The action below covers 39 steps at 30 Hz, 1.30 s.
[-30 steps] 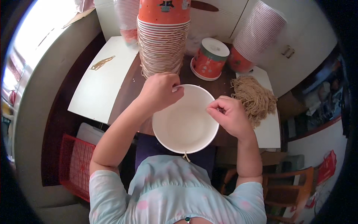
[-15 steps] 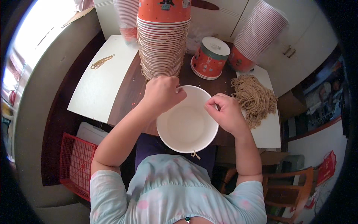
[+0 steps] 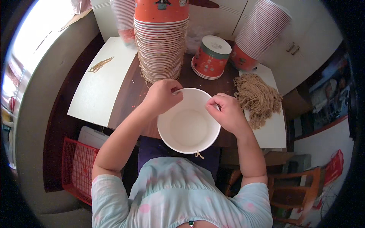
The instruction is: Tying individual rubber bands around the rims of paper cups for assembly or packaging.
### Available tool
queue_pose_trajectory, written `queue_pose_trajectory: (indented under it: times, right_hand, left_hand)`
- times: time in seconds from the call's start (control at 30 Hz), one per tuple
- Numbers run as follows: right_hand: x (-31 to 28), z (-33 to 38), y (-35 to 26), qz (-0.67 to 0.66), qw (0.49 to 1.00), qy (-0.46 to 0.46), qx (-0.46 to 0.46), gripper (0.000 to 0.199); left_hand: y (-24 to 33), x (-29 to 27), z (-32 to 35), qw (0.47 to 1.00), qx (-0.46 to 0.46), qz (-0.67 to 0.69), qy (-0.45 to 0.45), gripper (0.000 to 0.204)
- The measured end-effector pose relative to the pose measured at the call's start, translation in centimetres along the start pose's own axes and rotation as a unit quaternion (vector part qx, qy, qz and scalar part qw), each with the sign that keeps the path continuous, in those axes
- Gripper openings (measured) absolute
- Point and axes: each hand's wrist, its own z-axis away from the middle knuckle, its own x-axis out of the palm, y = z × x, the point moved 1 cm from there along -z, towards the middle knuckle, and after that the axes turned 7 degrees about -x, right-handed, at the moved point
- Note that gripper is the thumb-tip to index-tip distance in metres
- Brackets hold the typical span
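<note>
A round paper bucket [image 3: 189,127], white inside, stands open-topped between my hands at the table's near edge. At its far left rim my left hand [image 3: 164,95] is closed, with the fingers bent over the edge. My right hand [image 3: 225,111] pinches the right side of the rim, thumb and forefinger together. Whether a strand of cord also lies in the fingers is hidden. A short knotted end of tan cord [image 3: 199,154] sticks out below the near rim. Just beyond my left hand rises a tall stack of nested orange buckets [image 3: 160,49], with cord loops around their rims.
Upside-down orange buckets [image 3: 210,62] stand behind the open one. A heap of tan cord [image 3: 257,98] lies on the right of the table. Plastic-wrapped bucket stacks [image 3: 262,30] lean at the back. A few cord loops [image 3: 101,64] lie on the left white panel, above a red basket [image 3: 79,167].
My hands stay at the rim, and my right thumb and forefinger have shifted slightly. The whole view has moved a little, so most things sit slightly further left.
</note>
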Motion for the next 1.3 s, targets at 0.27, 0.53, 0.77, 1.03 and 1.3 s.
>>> queue_pose_trajectory:
  times: [0.27,0.53,0.77,1.03,1.3]
  right_hand:
    - [-0.1,0.0,-0.1,0.013,1.0,-0.002,0.017,0.011]
    - [0.0,-0.3,0.3,0.014,1.0,-0.001,-0.002,0.011]
    - [0.2,-0.6,0.7,0.013,1.0,-0.001,-0.008,0.011]
    - [0.3,-0.8,1.0,0.023,1.0,-0.012,-0.014,0.013]
    - [0.3,-0.7,1.3,0.004,1.0,-0.011,-0.007,0.013]
  left_hand:
    - [-1.0,0.2,-0.3,0.985,-0.036,0.156,-0.067,0.024]
    - [-1.5,0.3,-0.2,0.978,-0.065,0.179,-0.085,0.016]
    - [-1.3,-0.1,-0.5,0.982,-0.068,0.162,-0.067,0.022]
    - [0.1,-1.3,-0.8,0.997,-0.006,0.028,-0.073,0.019]
    - [0.0,-1.0,-1.2,0.995,-0.001,0.03,-0.095,0.02]
